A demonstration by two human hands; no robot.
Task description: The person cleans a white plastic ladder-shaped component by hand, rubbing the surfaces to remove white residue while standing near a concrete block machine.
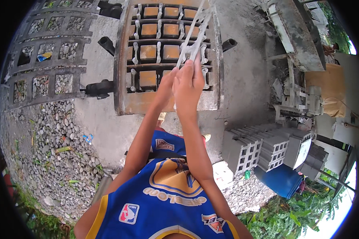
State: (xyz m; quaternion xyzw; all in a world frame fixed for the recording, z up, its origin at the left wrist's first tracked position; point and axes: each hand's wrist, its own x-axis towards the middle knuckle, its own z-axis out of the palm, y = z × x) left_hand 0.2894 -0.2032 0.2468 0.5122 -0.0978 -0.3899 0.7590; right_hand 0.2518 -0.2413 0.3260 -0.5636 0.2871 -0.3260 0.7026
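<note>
Both hands are raised close together over the near right part of a rusty steel block mould (119, 79). My right hand (187, 81) pinches a pale, stringy strip (200, 30), which stretches up past the top edge of the picture. Just beside it, my left hand (167, 81) has its fingers closed at the strip's lower end, partly hidden by the right hand. Beneath the strip, the mould shows rows of orange-brown square cores (148, 30), with dark gaps and whitish knobbed pieces (158, 51) between them.
A grey open grid frame (48, 71) lies left of the mould, above gravel (56, 147). Short pipe handles (106, 44) stick out from the mould's sides. Stacked hollow blocks (249, 149), a blue drum (279, 181) and a metal trough (297, 34) stand on the right.
</note>
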